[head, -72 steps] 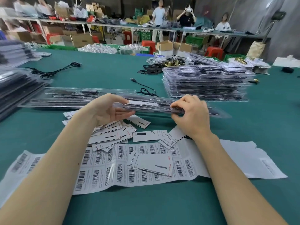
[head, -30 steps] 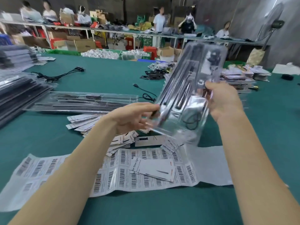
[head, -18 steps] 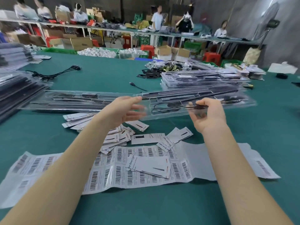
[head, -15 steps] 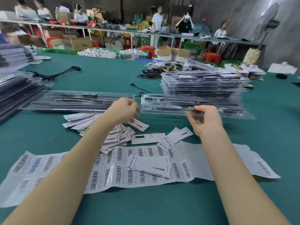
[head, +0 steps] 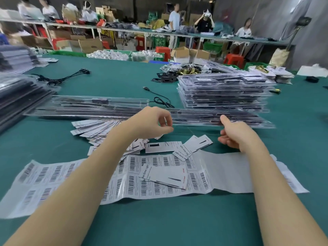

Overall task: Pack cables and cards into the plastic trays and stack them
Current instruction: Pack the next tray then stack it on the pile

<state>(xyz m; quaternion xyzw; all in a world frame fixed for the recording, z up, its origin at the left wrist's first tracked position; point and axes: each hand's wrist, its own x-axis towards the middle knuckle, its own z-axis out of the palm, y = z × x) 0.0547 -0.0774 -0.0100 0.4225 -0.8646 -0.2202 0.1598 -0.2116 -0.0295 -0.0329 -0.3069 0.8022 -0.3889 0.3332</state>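
Both hands free above the green counter (head: 177, 219), packed tray set down in front of the stack.

The left hand (head: 150, 123) hangs with fingers loosely curled, its grip empty; the right hand (head: 236, 134) is relaxed and open, grip also empty. The packed clear plastic tray (head: 213, 118) lies flat just beyond both hands, at the foot of the stack of filled trays (head: 223, 91). Loose cards (head: 161, 147) and a barcode label sheet (head: 124, 176) lie below the hands.

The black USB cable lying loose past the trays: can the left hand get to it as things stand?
Probably yes. The left hand is empty, and the cable lies bare on the cloth just beyond it. Only the low tray lies between, so reaching over looks feasible.
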